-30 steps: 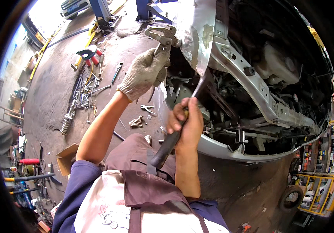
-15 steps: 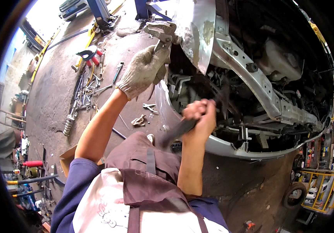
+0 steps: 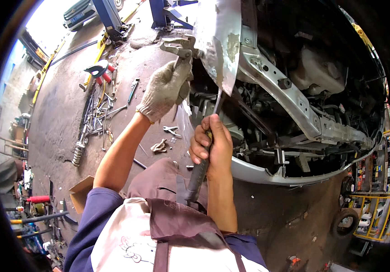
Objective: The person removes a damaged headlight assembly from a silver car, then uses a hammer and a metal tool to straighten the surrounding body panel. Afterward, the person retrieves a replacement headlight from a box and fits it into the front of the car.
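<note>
A grey-white work glove covers my left hand (image 3: 165, 88), which is closed around metal locking pliers (image 3: 180, 46). The pliers' jaws are at the left edge of a bent, silver body panel (image 3: 213, 50) with a bare, scraped patch. My bare right hand (image 3: 213, 140) grips a tool with a thick black handle (image 3: 197, 179) and a narrow metal shaft. That shaft points up to the panel's lower pointed tip; whether they touch I cannot tell. The tool's far end is hidden or too unclear to name.
The car's opened front, with a silver frame rail (image 3: 290, 93) and curved bumper edge (image 3: 267, 174), fills the right. Wrenches and sockets (image 3: 102, 111), small pliers (image 3: 172, 130) and a rag (image 3: 159, 146) lie on the floor. Blue lift posts (image 3: 108, 16) stand behind; a tire (image 3: 344, 223) rests at right.
My right hand has moved left and turned, bringing the tool from a blurred slant to a steeper position beneath the panel's tip. The left hand keeps its hold on the locking pliers.
</note>
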### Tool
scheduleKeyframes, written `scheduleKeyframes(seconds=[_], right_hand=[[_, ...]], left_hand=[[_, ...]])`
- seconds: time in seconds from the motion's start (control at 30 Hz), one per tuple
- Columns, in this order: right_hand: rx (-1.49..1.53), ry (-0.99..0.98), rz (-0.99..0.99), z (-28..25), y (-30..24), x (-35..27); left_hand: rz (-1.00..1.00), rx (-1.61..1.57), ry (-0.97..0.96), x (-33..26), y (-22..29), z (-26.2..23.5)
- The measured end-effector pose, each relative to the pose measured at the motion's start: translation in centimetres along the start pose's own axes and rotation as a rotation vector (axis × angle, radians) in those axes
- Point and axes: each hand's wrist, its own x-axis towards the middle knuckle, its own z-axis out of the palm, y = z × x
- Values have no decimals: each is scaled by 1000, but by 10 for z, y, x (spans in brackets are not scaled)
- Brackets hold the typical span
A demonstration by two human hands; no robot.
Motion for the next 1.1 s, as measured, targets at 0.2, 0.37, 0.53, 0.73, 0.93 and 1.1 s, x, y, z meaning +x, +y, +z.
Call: scheduleKeyframes(seconds=[0.2,0.37,0.53,0.73,0.93,1.1], right_hand=[[437,184,-203,-58,-7,6],[127,240,-142,-14,4,0],[-89,173,-1,-4,-1,-7],[65,9,3,1,7,1],[-78,157,-71,-9,-7,0],[253,379,-210,-37,-2,3]], left_hand=[[-52,-67,-45,-4,-16,0],[-88,-116,-14,0,-17,-1],[-39,-98,-53,-4,10,10],[-93,-134,-49,0,-1,-2],[-91,-111,-39,0,-10,-4],[-82,-102,-42,-2,-6,-5]])
